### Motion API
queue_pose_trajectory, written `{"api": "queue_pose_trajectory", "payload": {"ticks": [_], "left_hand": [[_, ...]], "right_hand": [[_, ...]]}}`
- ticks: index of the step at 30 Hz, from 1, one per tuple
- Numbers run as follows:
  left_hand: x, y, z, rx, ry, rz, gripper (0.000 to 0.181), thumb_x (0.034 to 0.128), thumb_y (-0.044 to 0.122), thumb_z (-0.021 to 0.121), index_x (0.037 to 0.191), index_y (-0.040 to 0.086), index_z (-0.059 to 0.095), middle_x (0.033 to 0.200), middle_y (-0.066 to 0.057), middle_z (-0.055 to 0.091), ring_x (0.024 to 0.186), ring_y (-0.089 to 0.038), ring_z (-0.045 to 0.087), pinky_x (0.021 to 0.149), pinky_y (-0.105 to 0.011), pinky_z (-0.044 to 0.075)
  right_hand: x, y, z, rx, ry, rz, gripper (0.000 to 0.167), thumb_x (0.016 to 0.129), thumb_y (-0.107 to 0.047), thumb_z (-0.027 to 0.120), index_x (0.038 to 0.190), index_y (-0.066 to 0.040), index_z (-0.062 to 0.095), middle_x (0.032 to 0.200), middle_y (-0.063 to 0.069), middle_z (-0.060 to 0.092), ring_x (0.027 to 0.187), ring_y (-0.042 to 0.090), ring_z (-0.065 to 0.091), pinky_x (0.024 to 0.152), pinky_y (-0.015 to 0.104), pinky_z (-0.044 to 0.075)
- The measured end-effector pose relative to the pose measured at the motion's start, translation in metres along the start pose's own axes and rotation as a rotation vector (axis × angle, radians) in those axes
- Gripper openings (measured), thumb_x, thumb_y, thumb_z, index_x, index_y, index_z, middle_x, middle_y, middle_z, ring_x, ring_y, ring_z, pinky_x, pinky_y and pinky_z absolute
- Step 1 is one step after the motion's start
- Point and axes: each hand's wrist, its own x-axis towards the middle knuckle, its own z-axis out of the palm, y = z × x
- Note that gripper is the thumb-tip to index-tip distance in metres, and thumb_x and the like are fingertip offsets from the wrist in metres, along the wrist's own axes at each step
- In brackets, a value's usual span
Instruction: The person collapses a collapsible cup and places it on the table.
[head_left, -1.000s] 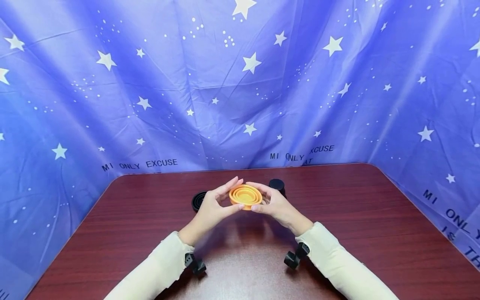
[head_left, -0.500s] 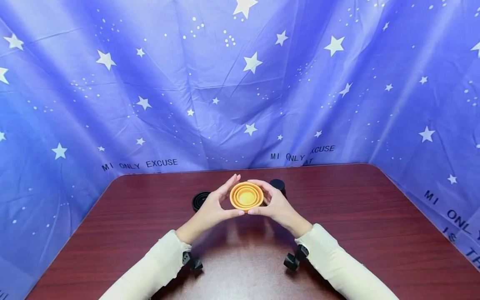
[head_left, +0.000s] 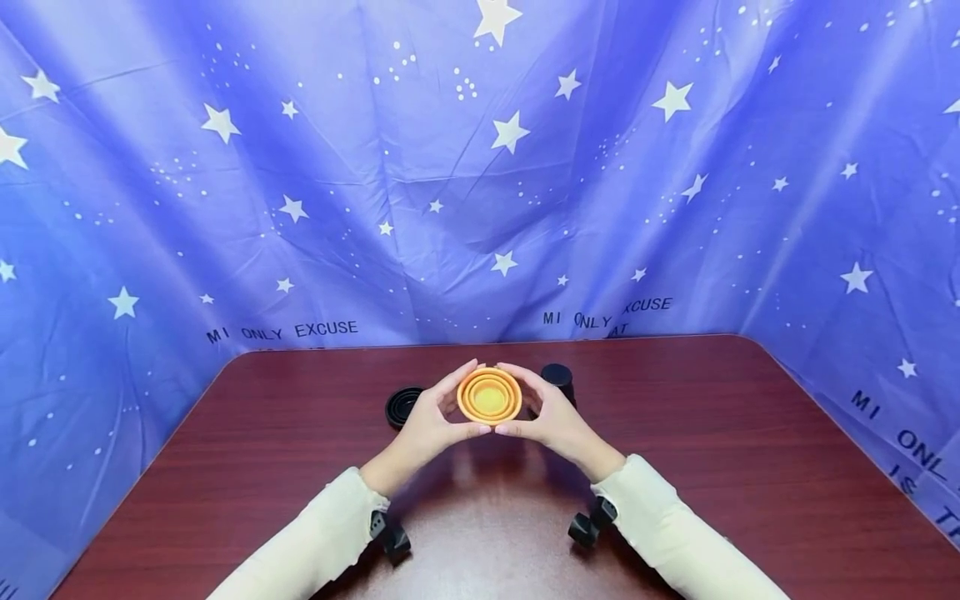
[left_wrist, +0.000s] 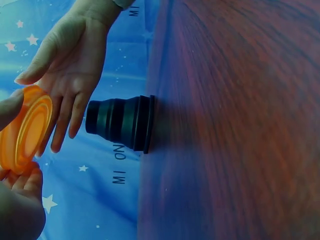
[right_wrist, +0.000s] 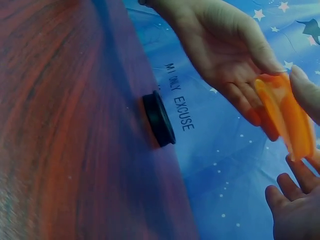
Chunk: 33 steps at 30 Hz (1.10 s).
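Observation:
An orange collapsible cup [head_left: 489, 397], folded flat into rings, is held up above the table with its ringed face turned to the head camera. My left hand [head_left: 432, 415] grips its left side, thumb at the lower rim and fingers behind. On the other side my right hand [head_left: 553, 417] holds it in the same way, the two thumbs close together. The left wrist view shows the cup [left_wrist: 27, 130] edge-on between both hands. The right wrist view has the flattened cup [right_wrist: 286, 117] pinched between thumbs and fingers.
Behind my left hand a black collapsible cup [right_wrist: 159, 120] lies folded flat on the red-brown table [head_left: 225, 467]. Beyond my right hand stands another black cup [left_wrist: 120, 122], extended, wide rim down. A starry blue cloth [head_left: 420, 167] hangs behind the table.
The orange cup has tilted so its ringed face points more towards the head camera. Both thumbs have shifted to its lower rim. The black cups have stayed put.

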Motion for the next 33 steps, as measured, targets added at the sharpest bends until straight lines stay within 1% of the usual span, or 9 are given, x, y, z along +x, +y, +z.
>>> {"api": "queue_pose_trajectory", "payload": {"ticks": [3,6,12,15,19,22,25,30,33], "left_hand": [[0.002,-0.014,-0.003,-0.051,0.034,-0.019,0.084,0.0713,-0.005,0.078,0.144,0.005,0.036,0.142,-0.011,0.046,0.126,-0.022,0.047,0.098,-0.023,0.043],[0.005,-0.016,-0.001,-0.115,0.076,-0.049,0.083,0.0705,-0.009,0.076,0.143,0.004,0.038,0.142,-0.014,0.045,0.126,-0.02,0.047,0.098,-0.022,0.042],[0.007,-0.021,0.003,-0.245,0.16,-0.129,0.081,0.0677,-0.021,0.068,0.14,-0.004,0.037,0.142,-0.019,0.043,0.121,-0.016,0.047,0.093,-0.018,0.043],[0.008,-0.025,0.005,-0.28,0.182,-0.165,0.081,0.0672,-0.023,0.065,0.141,-0.005,0.036,0.143,-0.02,0.042,0.121,-0.016,0.047,0.092,-0.017,0.043],[0.011,-0.032,0.008,-0.322,0.204,-0.216,0.08,0.0678,-0.024,0.063,0.141,-0.005,0.036,0.143,-0.02,0.041,0.121,-0.018,0.047,0.088,-0.018,0.046],[0.014,-0.035,0.009,-0.344,0.22,-0.252,0.08,0.0681,-0.025,0.061,0.141,-0.005,0.035,0.143,-0.021,0.039,0.12,-0.019,0.046,0.086,-0.018,0.048],[0.017,-0.037,0.008,-0.357,0.238,-0.285,0.08,0.0682,-0.026,0.06,0.141,-0.006,0.035,0.144,-0.022,0.038,0.12,-0.02,0.046,0.083,-0.018,0.049],[0.021,-0.04,0.009,-0.391,0.259,-0.331,0.079,0.0681,-0.029,0.057,0.14,-0.007,0.035,0.144,-0.022,0.038,0.118,-0.02,0.048,0.079,-0.019,0.051],[0.024,-0.044,0.011,-0.394,0.237,-0.361,0.079,0.0686,-0.029,0.056,0.141,-0.007,0.034,0.144,-0.023,0.038,0.117,-0.02,0.049,0.077,-0.022,0.053]], "right_hand": [[0.001,-0.001,-0.005,-0.004,0.051,-0.035,0.073,0.076,-0.003,0.077,0.139,0.0,0.04,0.14,0.016,0.045,0.131,0.027,0.039,0.107,0.039,0.033],[0.003,0.003,-0.012,0.009,0.124,-0.084,0.067,0.076,0.0,0.076,0.135,0.003,0.044,0.138,0.019,0.047,0.131,0.027,0.04,0.106,0.043,0.033],[0.006,0.007,-0.026,0.014,0.286,-0.119,0.054,0.077,0.006,0.073,0.127,0.006,0.052,0.13,0.025,0.051,0.123,0.022,0.048,0.106,0.04,0.035],[0.007,0.01,-0.034,0.024,0.373,-0.105,0.049,0.079,0.004,0.072,0.124,0.006,0.054,0.126,0.023,0.055,0.119,0.018,0.052,0.105,0.039,0.036],[0.006,0.019,-0.047,0.011,0.448,-0.082,0.046,0.08,0.002,0.072,0.123,0.006,0.055,0.121,0.011,0.06,0.116,0.014,0.055,0.104,0.038,0.037],[0.005,0.028,-0.057,0.015,0.45,-0.051,0.047,0.08,0.002,0.072,0.123,0.007,0.054,0.119,0.002,0.061,0.114,0.009,0.055,0.104,0.037,0.038],[0.003,0.035,-0.065,0.024,0.405,-0.013,0.049,0.081,0.002,0.071,0.126,0.007,0.051,0.118,-0.003,0.06,0.115,0.009,0.053,0.103,0.033,0.039],[-0.001,0.045,-0.075,0.051,0.29,0.075,0.056,0.082,-0.001,0.069,0.132,0.006,0.046,0.127,0.007,0.055,0.125,0.028,0.045,0.104,0.031,0.038],[-0.002,0.051,-0.077,0.062,0.227,0.136,0.059,0.083,-0.002,0.069,0.135,0.005,0.042,0.134,0.019,0.049,0.125,0.026,0.045,0.103,0.029,0.037]]}}
